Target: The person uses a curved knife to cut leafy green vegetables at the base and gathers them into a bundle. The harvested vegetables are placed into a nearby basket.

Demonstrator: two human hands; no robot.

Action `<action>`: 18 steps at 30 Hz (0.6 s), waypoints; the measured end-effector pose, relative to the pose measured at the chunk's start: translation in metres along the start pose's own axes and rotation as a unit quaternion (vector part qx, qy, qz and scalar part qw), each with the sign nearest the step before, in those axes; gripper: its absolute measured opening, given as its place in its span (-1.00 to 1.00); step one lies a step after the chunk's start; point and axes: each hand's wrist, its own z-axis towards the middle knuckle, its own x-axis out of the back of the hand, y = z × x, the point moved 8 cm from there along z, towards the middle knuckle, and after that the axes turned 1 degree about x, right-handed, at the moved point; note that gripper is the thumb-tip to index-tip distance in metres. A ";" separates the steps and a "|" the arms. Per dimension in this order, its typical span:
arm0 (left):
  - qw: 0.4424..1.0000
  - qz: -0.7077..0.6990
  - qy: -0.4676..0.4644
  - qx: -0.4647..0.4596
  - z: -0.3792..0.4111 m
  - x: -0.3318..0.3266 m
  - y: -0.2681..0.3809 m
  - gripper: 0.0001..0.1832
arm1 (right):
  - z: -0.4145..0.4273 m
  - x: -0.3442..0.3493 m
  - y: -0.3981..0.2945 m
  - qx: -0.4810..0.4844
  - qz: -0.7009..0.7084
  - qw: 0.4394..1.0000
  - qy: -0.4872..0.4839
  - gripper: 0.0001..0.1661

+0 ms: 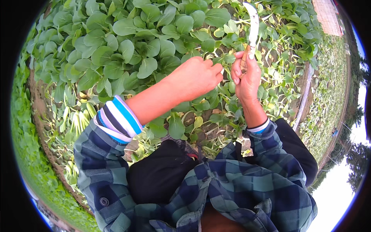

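My right hand (249,79) grips the handle of a harvesting knife with a curved, sickle-like blade (253,24). The pale blade points away from me, with a few dark specks near its tip. Close by, to the left of the knife handle, my left hand (200,74) hovers over the leaves with its fingers curled inward. Its palm is hidden, so whether anything is pinched there cannot be told. Beyond it grows a dense stand of leafy greens (127,49) with rounded leaves and pale stalks, perhaps bok choy.
Cut greens (79,120) lie in a pile at the left, pale stalks showing. Trimmed yellowing leaves (278,84) cover the soil at the right. A pale strip (304,95) runs along a furrow there. My bent knees (162,174) are close to the plants.
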 end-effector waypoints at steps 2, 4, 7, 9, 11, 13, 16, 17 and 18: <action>0.996 0.073 -0.056 0.014 0.022 -0.034 -0.024 -0.79 | -0.004 0.007 0.008 0.011 0.002 1.000 0.004 -0.53; 0.974 0.171 -0.089 0.116 0.031 -0.050 -0.063 -0.76 | -0.009 0.017 0.022 0.015 0.001 1.000 0.002 -0.52; 0.951 0.157 -0.038 0.264 0.004 -0.053 -0.113 -0.46 | -0.020 0.019 0.049 -0.027 -0.017 0.999 -0.021 -0.55; 0.953 0.097 -0.015 0.286 -0.019 -0.055 -0.123 -0.45 | -0.029 0.022 0.072 -0.064 -0.090 0.992 -0.068 -0.57; 0.942 0.071 -0.040 0.326 -0.035 -0.062 -0.126 -0.47 | -0.031 0.028 0.097 -0.106 -0.199 0.968 -0.108 -0.55; 0.938 0.040 -0.032 0.342 -0.049 -0.056 -0.127 -0.52 | -0.030 0.028 0.126 -0.154 -0.282 0.937 -0.139 -0.53; 0.932 0.028 -0.019 0.361 -0.048 -0.054 -0.130 -0.59 | -0.012 0.032 0.143 -0.110 -0.331 0.932 -0.095 -0.50; 0.929 0.032 -0.017 0.369 -0.048 -0.053 -0.131 -0.62 | -0.006 0.032 0.147 -0.112 -0.331 0.933 -0.080 -0.50; 0.926 0.026 0.000 0.377 -0.048 -0.053 -0.133 -0.72 | 0.001 0.030 0.149 -0.107 -0.334 0.933 -0.076 -0.50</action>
